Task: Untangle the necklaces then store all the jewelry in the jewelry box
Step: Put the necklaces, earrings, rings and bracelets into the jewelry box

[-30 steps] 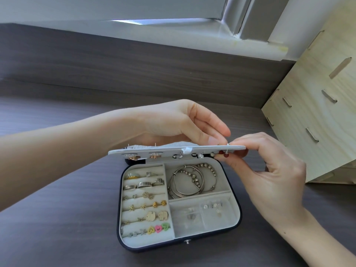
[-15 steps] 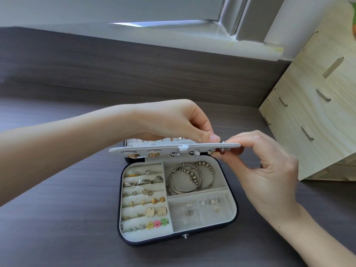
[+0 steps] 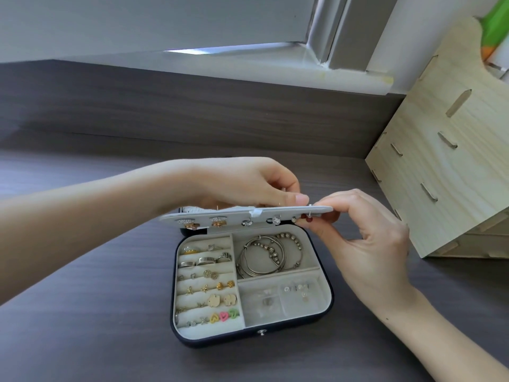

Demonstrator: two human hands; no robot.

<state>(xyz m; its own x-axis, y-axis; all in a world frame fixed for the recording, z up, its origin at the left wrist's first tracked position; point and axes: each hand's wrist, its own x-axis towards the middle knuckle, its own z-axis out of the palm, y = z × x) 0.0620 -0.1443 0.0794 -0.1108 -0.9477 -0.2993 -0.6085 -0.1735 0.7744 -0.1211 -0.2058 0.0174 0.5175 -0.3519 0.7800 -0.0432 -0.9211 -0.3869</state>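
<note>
- The jewelry box (image 3: 220, 341) lies open on the dark wood-grain surface (image 3: 96, 312). Its grey earring panel (image 3: 234, 216) is held roughly level above the box's back edge.
- My right hand (image 3: 366, 238) pinches the panel's right end, thumb beneath and fingers on top, right at a red stud (image 3: 303, 216).
- My left hand (image 3: 248, 183) sits on top of the panel with its fingertips bunched against the thumb. Whether it is pinching an earring back or only pressing down, I cannot tell.
- The box already holds rings (image 3: 205, 260) and heart studs (image 3: 221, 316) in its left rows, and bangles (image 3: 261, 257) in its back right compartment. I see no necklaces.
- Risk: whatever tiny piece the fingertips are working could slip. It would drop into the box's compartments or onto the surface beyond the box, where it would be hard to find.
- Risk: the panel is steadied only at its right end. If I press too hard from above it could tip and shake the other studs loose, or it could fold down onto the bangles.
- Risk: my right wrist hovers over the box's right rim, so a careless pull could drag the box.
- Right of the box stands a pale slotted wooden organizer (image 3: 454, 175).
- Behind the box a dark wood upstand (image 3: 192, 111) rises to a white window sill (image 3: 248, 70), and daylight comes in from there.
</note>
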